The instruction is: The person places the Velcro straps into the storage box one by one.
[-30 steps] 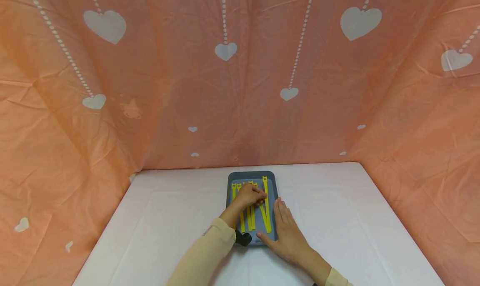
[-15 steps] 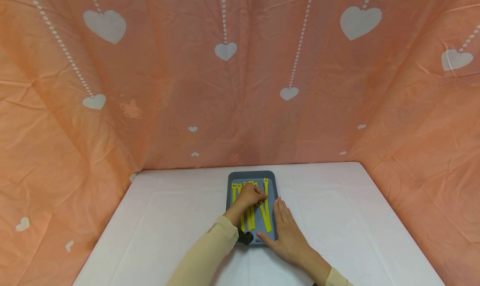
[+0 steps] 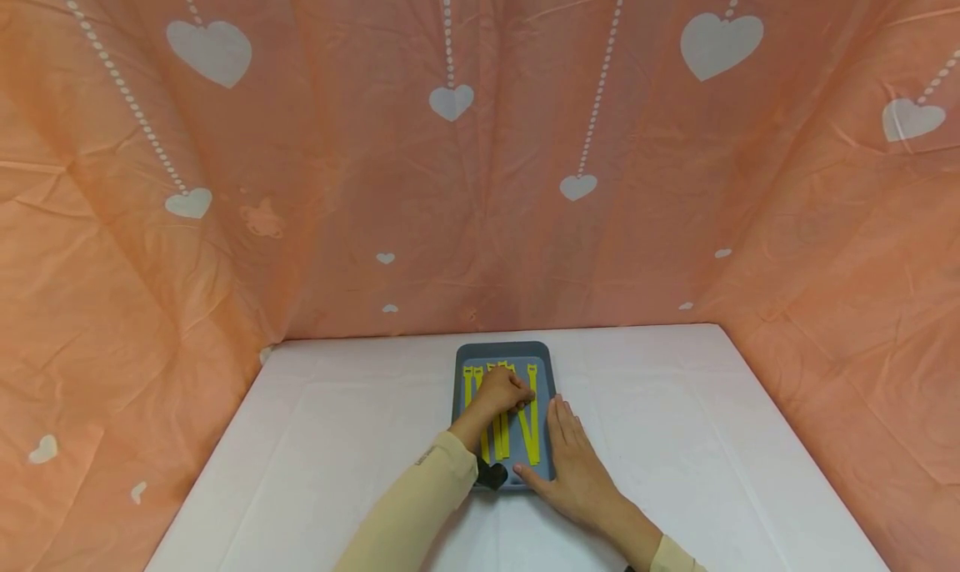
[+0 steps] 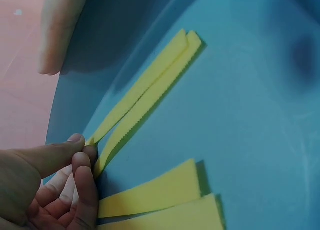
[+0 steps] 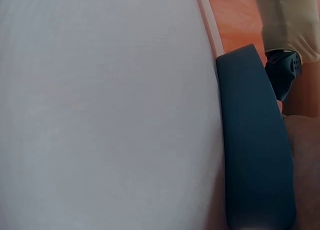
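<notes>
In the head view, several flat yellow cable ties with slotted heads lie lengthwise in a grey tray (image 3: 545,355). My left hand (image 3: 501,391) reaches over them and pinches the rightmost cable tie (image 3: 533,439) partway along, between thumb and fingertips. Close up in the left wrist view, that pinched tie (image 4: 140,87) lies right alongside a second tie (image 4: 145,109), their ends nearly level. My right hand (image 3: 577,464) rests at the tray's near right side, fingers straight along its outer edge and thumb at the front rim.
The tray stands on a white-covered table (image 3: 360,422). Behind it hangs a peach curtain (image 3: 480,247) with white hearts. A black wrist camera (image 3: 491,475) on my left wrist overlaps the tray's front corner. The two leftmost ties (image 3: 468,380) lie slightly apart from the middle bunch.
The rightmost cable tie has slid a little toward me, its head now lower and its strip straighter. My left forearm has shifted slightly; the right hand stays put.
</notes>
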`<state>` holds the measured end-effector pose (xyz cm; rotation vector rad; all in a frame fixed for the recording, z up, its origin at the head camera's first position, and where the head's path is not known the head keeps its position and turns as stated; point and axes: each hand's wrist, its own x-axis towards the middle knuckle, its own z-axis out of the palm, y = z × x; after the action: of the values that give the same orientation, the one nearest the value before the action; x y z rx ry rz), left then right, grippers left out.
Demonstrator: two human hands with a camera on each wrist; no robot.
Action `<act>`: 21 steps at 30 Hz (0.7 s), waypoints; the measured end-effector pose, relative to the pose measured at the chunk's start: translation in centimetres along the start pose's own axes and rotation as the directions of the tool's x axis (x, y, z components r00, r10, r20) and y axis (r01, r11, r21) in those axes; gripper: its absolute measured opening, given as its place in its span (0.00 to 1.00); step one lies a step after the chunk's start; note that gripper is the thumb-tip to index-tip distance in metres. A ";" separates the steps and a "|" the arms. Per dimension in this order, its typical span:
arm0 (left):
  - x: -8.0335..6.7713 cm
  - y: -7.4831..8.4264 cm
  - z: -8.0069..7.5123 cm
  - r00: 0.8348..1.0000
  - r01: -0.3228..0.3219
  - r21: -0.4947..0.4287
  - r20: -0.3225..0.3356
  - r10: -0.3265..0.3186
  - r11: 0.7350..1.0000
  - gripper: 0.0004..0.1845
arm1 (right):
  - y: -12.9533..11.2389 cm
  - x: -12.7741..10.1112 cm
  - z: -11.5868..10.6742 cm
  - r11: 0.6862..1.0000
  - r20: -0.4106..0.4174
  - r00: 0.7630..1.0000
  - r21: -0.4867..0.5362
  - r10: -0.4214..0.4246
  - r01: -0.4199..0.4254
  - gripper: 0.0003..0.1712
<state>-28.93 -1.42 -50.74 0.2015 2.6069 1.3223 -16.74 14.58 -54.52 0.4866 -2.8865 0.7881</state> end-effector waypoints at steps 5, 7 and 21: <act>0.0 -0.2 0.0 1.000 0.014 -0.018 0.007 -0.014 1.000 0.09 | -0.1 0.0 0.0 1.000 -0.004 1.000 0.000 0.001 -0.001 0.66; 0.0 -0.2 -0.1 1.000 0.012 -0.022 0.006 -0.012 1.000 0.08 | -0.1 0.0 -0.1 1.000 -0.006 1.000 -0.001 0.000 0.000 0.66; 0.0 -0.7 -1.4 0.998 0.001 -0.075 0.057 0.004 0.997 0.06 | 0.0 0.1 -0.3 0.999 0.044 0.999 0.034 0.022 -0.024 0.68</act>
<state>-29.30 -2.86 -50.50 0.2261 2.5055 1.3909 -16.79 14.73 -54.25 0.4810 -2.9275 0.8425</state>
